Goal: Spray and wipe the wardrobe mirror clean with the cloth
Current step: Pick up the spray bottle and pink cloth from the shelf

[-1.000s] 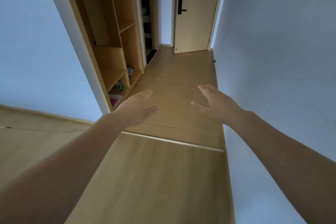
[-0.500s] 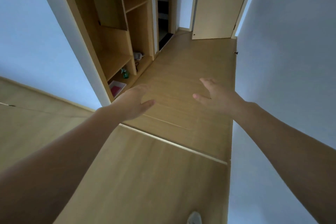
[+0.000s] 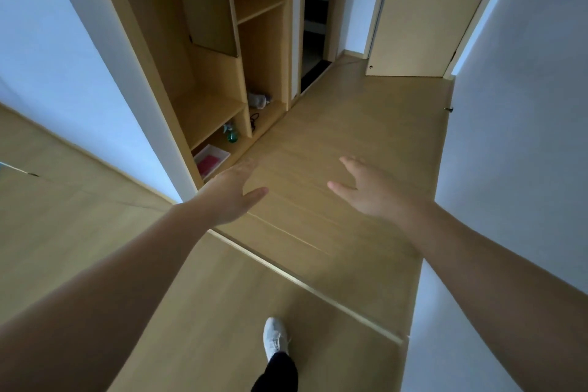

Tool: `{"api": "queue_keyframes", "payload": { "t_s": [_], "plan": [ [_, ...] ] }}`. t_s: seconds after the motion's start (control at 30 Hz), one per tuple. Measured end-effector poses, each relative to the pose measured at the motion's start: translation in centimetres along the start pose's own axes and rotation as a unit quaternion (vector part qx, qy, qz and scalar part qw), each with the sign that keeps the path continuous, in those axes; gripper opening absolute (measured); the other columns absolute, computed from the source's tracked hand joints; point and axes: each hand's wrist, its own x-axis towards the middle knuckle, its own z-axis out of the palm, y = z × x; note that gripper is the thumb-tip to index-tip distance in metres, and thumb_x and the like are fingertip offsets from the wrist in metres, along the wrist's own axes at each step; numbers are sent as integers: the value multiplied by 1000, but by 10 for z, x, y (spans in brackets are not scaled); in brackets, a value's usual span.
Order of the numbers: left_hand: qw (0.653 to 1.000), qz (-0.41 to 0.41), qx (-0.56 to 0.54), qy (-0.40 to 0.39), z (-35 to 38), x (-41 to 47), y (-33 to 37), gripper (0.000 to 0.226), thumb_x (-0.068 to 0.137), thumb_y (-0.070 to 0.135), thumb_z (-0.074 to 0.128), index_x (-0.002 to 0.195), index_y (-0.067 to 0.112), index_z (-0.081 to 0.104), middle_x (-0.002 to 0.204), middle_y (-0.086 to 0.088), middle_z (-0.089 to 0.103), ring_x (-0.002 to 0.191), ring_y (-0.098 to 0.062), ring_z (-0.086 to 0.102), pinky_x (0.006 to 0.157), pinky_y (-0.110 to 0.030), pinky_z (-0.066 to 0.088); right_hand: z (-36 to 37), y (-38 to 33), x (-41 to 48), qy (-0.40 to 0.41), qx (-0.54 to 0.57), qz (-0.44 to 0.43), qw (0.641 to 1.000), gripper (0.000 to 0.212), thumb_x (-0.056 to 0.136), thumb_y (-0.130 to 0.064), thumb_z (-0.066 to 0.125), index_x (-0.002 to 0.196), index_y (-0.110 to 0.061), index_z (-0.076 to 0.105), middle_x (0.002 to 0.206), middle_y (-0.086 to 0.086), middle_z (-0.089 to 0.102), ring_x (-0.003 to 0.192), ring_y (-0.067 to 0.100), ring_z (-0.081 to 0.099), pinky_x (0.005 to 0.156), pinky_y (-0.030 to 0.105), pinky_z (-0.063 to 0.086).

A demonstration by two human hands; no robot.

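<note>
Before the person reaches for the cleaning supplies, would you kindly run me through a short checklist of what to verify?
1. Both hands free: ok. The left hand and right hand are open and hold nothing.
2. Spray bottle located: ok. A green spray bottle stands on the wardrobe's bottom shelf.
3. Cloth located: cannot tell. A grey bundle lies further back and something pink sits in a white tray; either could be the cloth.
4. Path clear: ok. The wooden floor between the hands and the shelf is bare.
5. Mirror in view: cannot tell. No mirror surface is clearly visible.
</note>
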Motion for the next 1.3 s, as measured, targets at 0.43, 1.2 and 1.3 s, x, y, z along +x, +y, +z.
{"api": "queue_keyframes", "payload": {
  "t_s": [0.43, 1.2, 1.3],
  "plan": [
    [998, -44, -16, -48, 8, 180, -92, 66, 88, 65, 42, 144, 32, 28, 134, 2, 53, 118, -18, 54, 96, -32, 42, 1, 26, 200, -30, -29, 4, 999, 75, 94, -58, 41, 153, -17, 19, 160, 6, 19, 147, 19, 17, 115, 36, 22],
    [979, -182, -34, 80, -12, 404, -83, 49, 92, 51, 50, 133, 25, 44, 113, 9, 54, 100, -11, 53, 87, -31, 49, -70, 122, 501, -87, -33, -162, 982, 75, 94, -60, 41, 154, -22, 16, 161, 0, 16, 147, 18, 17, 114, 37, 24],
    [966, -231, -36, 109, -14, 431, -75, 48, 92, 51, 51, 131, 23, 46, 114, 4, 57, 98, -15, 58, 82, -31, 53, -89, 136, 540, -86, -32, -197, 976, 75, 93, -60, 41, 153, -24, 16, 161, -1, 14, 146, 18, 19, 112, 36, 26]
  ]
}}
